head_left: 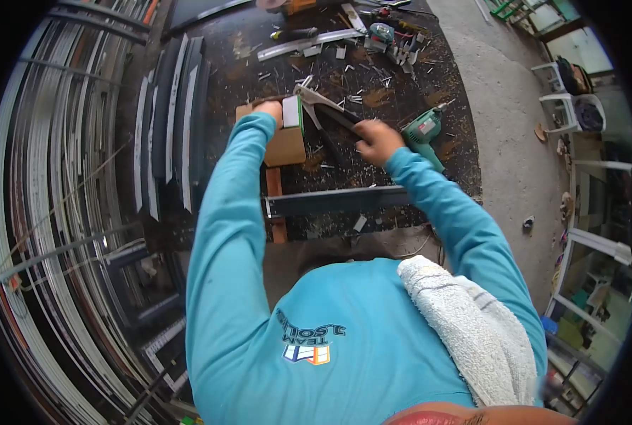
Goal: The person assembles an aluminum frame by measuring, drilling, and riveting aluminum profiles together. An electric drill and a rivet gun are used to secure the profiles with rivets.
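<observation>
My left hand [268,110] reaches into or over an open cardboard box [285,147] on the dark worktable; its fingers are mostly hidden. A white box with a green edge [291,112] stands up in the cardboard box, just right of that hand. My right hand [378,142] is closed around the dark handle of a long riveter-like tool [337,117]. The tool's metal head points left and lies close to the white box. Its second dark handle angles down toward the table, apart from my right hand. A green power drill [423,130] lies just right of my right hand.
A dark metal profile [337,201] crosses the table's near side. More profiles [171,120] lie at the left, beside long racked bars [61,177]. Tools, including another power tool [382,32], and metal scraps are at the far side. White chairs [562,106] stand at the right.
</observation>
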A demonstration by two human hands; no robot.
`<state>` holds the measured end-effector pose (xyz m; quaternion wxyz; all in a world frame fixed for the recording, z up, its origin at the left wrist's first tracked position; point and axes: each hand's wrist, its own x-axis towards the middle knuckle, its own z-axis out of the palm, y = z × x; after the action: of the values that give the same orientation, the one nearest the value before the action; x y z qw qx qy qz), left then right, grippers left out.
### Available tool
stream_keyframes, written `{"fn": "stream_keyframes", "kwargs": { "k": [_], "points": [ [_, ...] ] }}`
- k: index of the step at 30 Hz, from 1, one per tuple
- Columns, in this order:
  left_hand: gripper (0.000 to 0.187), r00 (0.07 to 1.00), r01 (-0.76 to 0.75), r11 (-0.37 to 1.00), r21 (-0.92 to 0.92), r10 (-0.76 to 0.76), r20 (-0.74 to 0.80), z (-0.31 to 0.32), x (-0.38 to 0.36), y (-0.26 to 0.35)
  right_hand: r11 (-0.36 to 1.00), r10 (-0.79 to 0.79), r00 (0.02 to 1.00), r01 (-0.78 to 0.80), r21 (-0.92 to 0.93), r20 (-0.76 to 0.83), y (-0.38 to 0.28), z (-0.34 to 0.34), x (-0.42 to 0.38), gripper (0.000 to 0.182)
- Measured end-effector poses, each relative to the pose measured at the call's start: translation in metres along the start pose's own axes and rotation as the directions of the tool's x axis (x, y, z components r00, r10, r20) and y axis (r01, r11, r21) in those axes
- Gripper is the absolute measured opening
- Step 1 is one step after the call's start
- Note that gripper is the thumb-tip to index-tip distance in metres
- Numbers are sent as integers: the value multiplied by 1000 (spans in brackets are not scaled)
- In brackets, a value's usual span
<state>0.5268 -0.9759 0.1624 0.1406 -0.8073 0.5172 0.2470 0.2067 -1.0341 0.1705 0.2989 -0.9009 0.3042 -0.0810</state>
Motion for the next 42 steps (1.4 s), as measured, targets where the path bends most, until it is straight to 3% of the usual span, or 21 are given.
{"fn": "stream_keyframes", "kwargs": {
  "k": [2,4,7,8,9,12,14,15,18,21,22,24,25,28,29,30,32,33,35,40,42],
  "points": [
    [30,995,49,995,86,-55,79,6,22,14,993,21,1000,-19,-118,21,-27,44,28,57],
    [34,994,61,990,130,-72,78,12,33,18,974,192,979,-183,-132,62,-47,68,48,57],
    [39,996,22,988,150,-35,86,13,31,4,954,274,948,-247,-168,162,-49,89,71,53],
    [39,992,13,992,124,-28,121,9,26,4,958,274,952,-258,-123,133,-47,90,75,51],
    [39,998,21,996,91,-26,51,12,27,-1,961,273,957,-266,-83,101,-44,89,79,50],
    [37,988,-22,981,191,-8,153,11,28,-8,970,239,968,-235,61,-72,-22,80,97,41],
    [36,997,7,997,79,-13,81,14,31,-9,791,395,915,-386,474,85,-21,44,115,40],
    [35,998,-33,994,102,27,61,20,38,-13,754,409,909,-388,529,84,-13,30,121,37],
    [31,1000,-14,998,68,14,0,22,37,-14,654,419,908,-304,693,3,-40,-37,101,32],
    [31,991,-113,988,104,120,-55,35,47,-23,621,172,950,101,777,-261,-45,-76,53,38],
    [31,996,-75,995,68,78,-42,35,49,-23,577,75,933,247,779,-352,-48,-88,42,40],
    [30,1000,3,1000,3,-3,-12,30,55,-19,569,168,862,311,762,-478,-77,-119,21,40],
    [31,998,-56,996,68,53,41,16,51,-17,629,208,855,256,734,-476,-77,-132,10,35],
    [32,997,-78,997,19,78,17,-3,44,-7,640,364,772,200,742,-522,-91,-143,-25,33],
    [33,990,-126,985,122,117,72,-15,38,0,702,346,730,215,679,-589,-88,-140,-36,28],
    [32,990,-143,983,115,140,31,-21,32,2,750,299,776,169,640,-556,-89,-143,-49,26],
    [33,974,-222,941,254,199,111,-32,29,8,793,250,858,84,603,-449,-90,-149,-81,23],
    [36,962,-169,938,302,90,257,-41,27,15,795,243,892,43,605,-382,-90,-151,-97,22],
    [35,982,-149,947,283,110,151,-31,25,6,711,275,939,-53,701,-208,-83,-153,-124,20],
    [33,998,26,970,240,-9,-69,-74,-40,32,672,83,971,112,732,-224,-67,-161,-172,22],
    [28,969,-45,995,86,64,-237,-81,-55,35,652,55,969,149,743,-243,-62,-167,-188,23]
  ]
}}
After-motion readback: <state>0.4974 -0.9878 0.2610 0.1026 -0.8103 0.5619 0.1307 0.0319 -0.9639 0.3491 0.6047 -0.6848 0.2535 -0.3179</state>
